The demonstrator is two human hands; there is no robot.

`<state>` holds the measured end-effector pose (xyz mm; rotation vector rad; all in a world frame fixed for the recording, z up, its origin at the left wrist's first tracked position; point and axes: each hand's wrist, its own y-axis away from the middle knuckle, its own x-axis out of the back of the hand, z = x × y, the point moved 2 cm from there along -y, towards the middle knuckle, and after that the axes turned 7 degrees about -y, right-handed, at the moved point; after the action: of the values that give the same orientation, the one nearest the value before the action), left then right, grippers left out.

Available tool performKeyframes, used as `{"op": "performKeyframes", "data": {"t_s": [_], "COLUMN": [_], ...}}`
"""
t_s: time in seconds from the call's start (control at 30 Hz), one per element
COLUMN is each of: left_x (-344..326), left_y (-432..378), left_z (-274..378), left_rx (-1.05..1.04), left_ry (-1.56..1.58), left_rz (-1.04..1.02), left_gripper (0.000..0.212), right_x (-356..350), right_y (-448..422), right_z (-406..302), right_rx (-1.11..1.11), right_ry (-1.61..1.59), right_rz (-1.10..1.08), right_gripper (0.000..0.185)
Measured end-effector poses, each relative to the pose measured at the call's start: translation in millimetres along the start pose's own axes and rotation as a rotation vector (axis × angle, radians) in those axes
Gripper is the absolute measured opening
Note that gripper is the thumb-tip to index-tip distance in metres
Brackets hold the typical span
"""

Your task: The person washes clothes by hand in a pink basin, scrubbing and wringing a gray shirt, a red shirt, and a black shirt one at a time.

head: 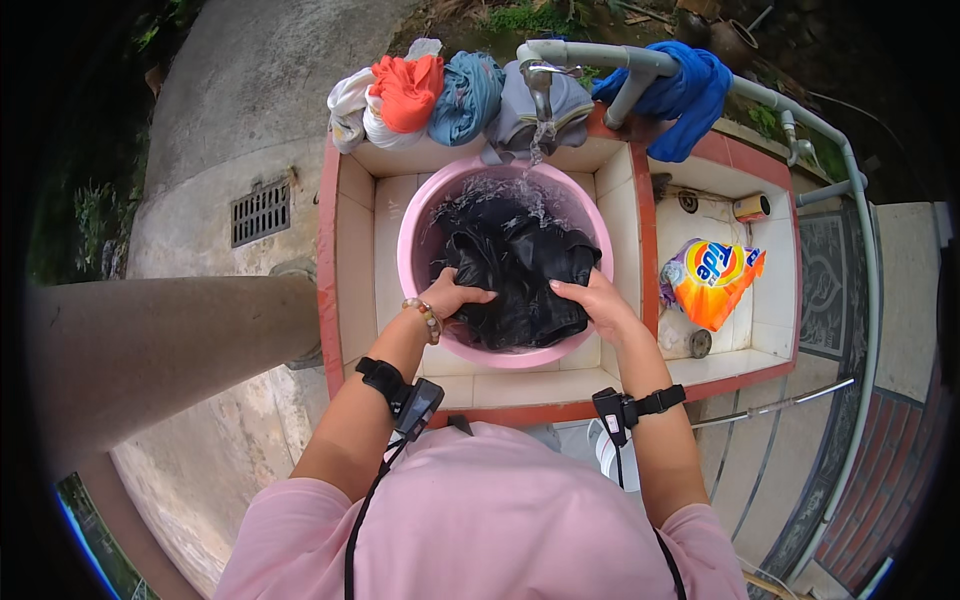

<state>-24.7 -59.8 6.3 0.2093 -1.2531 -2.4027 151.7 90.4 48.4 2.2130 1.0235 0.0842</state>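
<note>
A wet black garment point(517, 277) lies bunched in a pink plastic basin point(409, 251) that has water in it. My left hand point(453, 294) grips the cloth at its left side, thumb on top and fingers hidden under the fabric. On the right side of the same garment, my right hand point(596, 298) holds it in a like way. Water runs from a metal tap point(540, 86) into the far part of the basin, splashing over the black cloth. The basin stands inside a tiled sink point(360, 300) with red edges.
Along the sink's back ledge sit wrung bundles: white point(351, 101), orange-red point(407, 91), teal point(466, 97) and grey cloth point(517, 112). Blue cloth point(686, 97) hangs over the pipe. A Tide detergent bag point(712, 277) and a small can point(751, 208) lie in the right compartment. A thick column point(172, 345) stands left.
</note>
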Motion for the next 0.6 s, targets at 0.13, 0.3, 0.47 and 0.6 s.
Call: {"op": "performKeyframes", "data": {"t_s": [0.13, 0.3, 0.47, 0.6], "left_x": [-34.2, -45.4, -56.5, -25.4], "left_y": [-22.4, -85.3, -104.8, -103.4], "left_z": [-15.6, -41.0, -28.8, -47.5], "left_rx": [0.03, 0.163, -0.107, -0.115], "left_ry": [-0.128, -0.483, -1.428, -1.186], "left_rz": [0.199, 0.163, -0.236, -0.27], "left_gripper": [0.092, 0.08, 0.053, 0.048], "right_x": [-4.4, -19.2, -4.4, -12.9], "right_y": [-32.0, -65.3, -91.8, -74.4], "right_z": [48.8, 77.0, 96.5, 56.3], "right_rx": [0.179, 0.015, -0.274, -0.371], "right_ry": [0.29, 0.821, 0.955, 0.59], "right_rz": [0.016, 0.205, -0.005, 0.132], "right_gripper": [0.078, 0.084, 0.049, 0.055]}}
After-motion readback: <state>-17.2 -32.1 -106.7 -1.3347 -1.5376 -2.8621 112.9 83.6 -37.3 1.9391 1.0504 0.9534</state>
